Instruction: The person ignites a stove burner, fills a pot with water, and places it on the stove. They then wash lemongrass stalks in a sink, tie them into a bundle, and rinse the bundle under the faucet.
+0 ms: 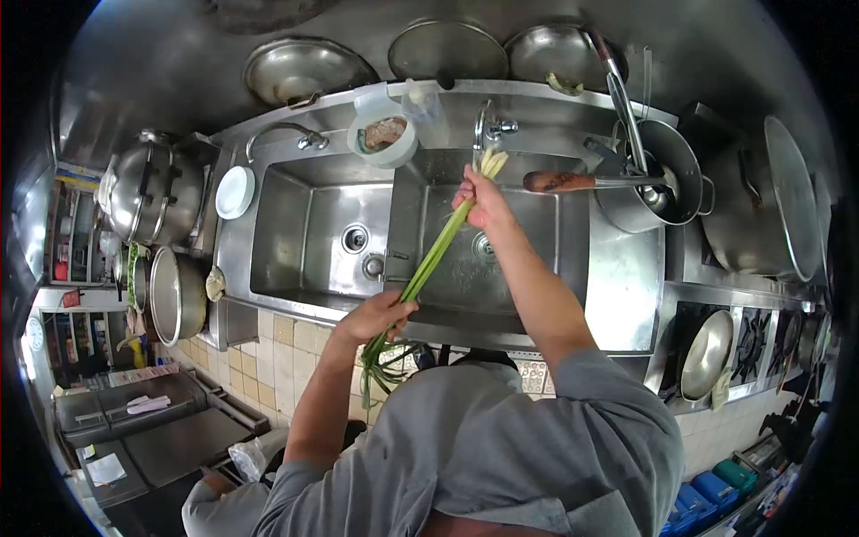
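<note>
A bunch of long green stalks with pale ends slants across the right basin of the steel sink. My right hand is closed around it near the pale ends, just below the right faucet. Closer to my body, my left hand is wrapped around the lower stalks at the sink's front edge. Below that hand, thin darker green leaves hang down over the edge. Wet drops show on the basin floor around the drain.
A white tub with a brown item inside stands behind the divider. To the right is a large pot holding long-handled utensils; one wooden-gripped handle reaches over the basin. A white lid lies left. Another person's sleeve shows at lower left.
</note>
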`<state>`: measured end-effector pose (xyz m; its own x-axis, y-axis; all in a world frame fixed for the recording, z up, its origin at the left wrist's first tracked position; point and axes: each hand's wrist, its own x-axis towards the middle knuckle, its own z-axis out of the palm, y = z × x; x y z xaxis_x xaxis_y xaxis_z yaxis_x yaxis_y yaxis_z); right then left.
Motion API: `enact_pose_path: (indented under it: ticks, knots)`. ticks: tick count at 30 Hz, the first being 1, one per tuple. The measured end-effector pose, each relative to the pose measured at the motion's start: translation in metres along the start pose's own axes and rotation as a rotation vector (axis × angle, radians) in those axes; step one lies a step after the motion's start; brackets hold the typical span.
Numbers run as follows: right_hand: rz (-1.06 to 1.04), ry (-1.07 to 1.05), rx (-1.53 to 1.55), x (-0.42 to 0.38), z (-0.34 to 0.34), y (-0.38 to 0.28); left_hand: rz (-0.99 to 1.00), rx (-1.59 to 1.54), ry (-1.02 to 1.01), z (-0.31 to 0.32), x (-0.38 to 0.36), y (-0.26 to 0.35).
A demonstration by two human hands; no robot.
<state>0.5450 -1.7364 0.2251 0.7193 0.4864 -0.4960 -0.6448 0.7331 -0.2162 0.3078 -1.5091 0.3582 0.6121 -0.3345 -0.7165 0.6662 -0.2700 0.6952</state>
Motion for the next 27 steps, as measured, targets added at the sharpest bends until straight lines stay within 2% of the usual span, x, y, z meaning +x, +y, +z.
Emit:
enact_pose_path:
  ticks: [1,2,4,5,6,8,9,10,12,13,14,15,16,18,19,21,22,23,24,25,27]
  knots:
    - [-0.021,0.033,-0.011,-0.002,0.000,0.001,0.070,0.034,-0.026,-0.003,-0.009,-0.010]
    - [-0.038,0.067,-0.025,-0.014,0.012,0.000,0.060,0.040,-0.051,-0.007,-0.020,-0.022]
    - [-0.049,0.020,0.001,-0.028,0.021,-0.008,0.039,0.173,0.059,-0.017,-0.033,-0.061]
    - [-0.092,-0.042,0.026,-0.034,0.025,-0.016,-0.007,0.264,0.129,-0.011,-0.047,-0.051]
    - [-0.083,-0.039,0.027,-0.043,0.032,-0.023,-0.014,0.258,0.131,-0.012,-0.053,-0.052]
    - [-0.067,0.021,0.172,-0.059,0.037,-0.035,0.010,0.465,0.306,-0.012,-0.064,-0.057]
    - [-0.176,-0.094,0.163,-0.058,0.026,-0.049,-0.032,0.471,0.358,-0.009,-0.072,-0.044]
    - [-0.280,-0.209,0.156,-0.055,0.011,-0.069,0.037,0.646,0.435,-0.011,-0.077,-0.045]
    - [-0.431,0.117,0.023,-0.057,-0.001,-0.124,0.015,0.911,0.627,-0.044,-0.083,-0.086]
    - [-0.430,0.117,0.025,-0.063,-0.012,-0.134,0.013,0.937,0.722,-0.050,-0.095,-0.084]
    - [-0.526,0.168,-0.133,-0.070,-0.022,-0.143,0.018,0.966,0.815,-0.054,-0.105,-0.074]
    - [-0.625,0.222,-0.293,-0.078,-0.030,-0.150,-0.026,1.054,0.843,-0.057,-0.108,-0.058]
    - [-0.631,0.225,-0.296,-0.088,-0.042,-0.153,-0.062,1.185,0.857,-0.057,-0.106,-0.042]
    - [-0.544,0.225,-1.051,-0.113,-0.063,-0.145,0.067,1.372,0.836,-0.046,-0.087,0.004]
    - [-0.547,0.225,-1.054,-0.130,-0.056,-0.138,0.070,1.455,0.723,-0.040,-0.066,0.021]
    - [-0.482,0.371,-1.612,-0.168,-0.024,-0.129,0.169,1.652,0.480,-0.027,-0.008,0.050]
    - [-0.488,0.378,-1.620,-0.169,-0.030,-0.125,0.182,1.750,0.398,-0.003,0.017,0.074]
    - [-0.730,0.340,-1.723,-0.163,-0.043,-0.120,0.390,1.735,0.370,0.004,0.053,0.073]
    - [-0.980,0.295,-1.814,-0.159,-0.049,-0.116,0.375,1.852,0.249,0.013,0.092,0.077]
    - [-0.990,0.304,-1.818,-0.160,-0.049,-0.111,0.358,1.967,0.123,0.022,0.128,0.079]
    - [-0.688,0.396,-1.836,-0.163,-0.040,-0.098,0.452,2.070,0.006,0.037,0.191,0.074]
